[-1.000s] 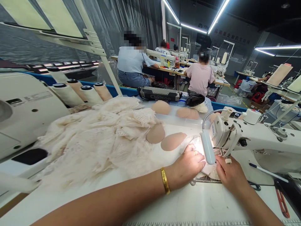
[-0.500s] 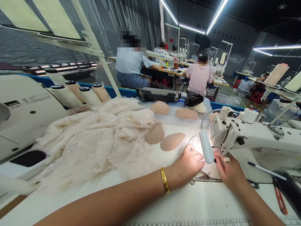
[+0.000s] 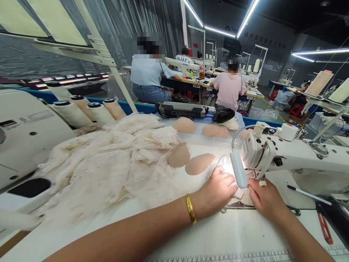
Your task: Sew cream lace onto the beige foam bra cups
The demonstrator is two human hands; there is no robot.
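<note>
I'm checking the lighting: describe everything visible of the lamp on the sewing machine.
The lamp is slim, pale blue-grey and plastic-looking, with a rounded lower end. Its ribbed, metallic neck arches to the top of the white sewing machine. It hangs slightly tilted and appears lit, brightening the lacy cloth and left hand beside it. Whether the hand touches it is unclear.
</note>
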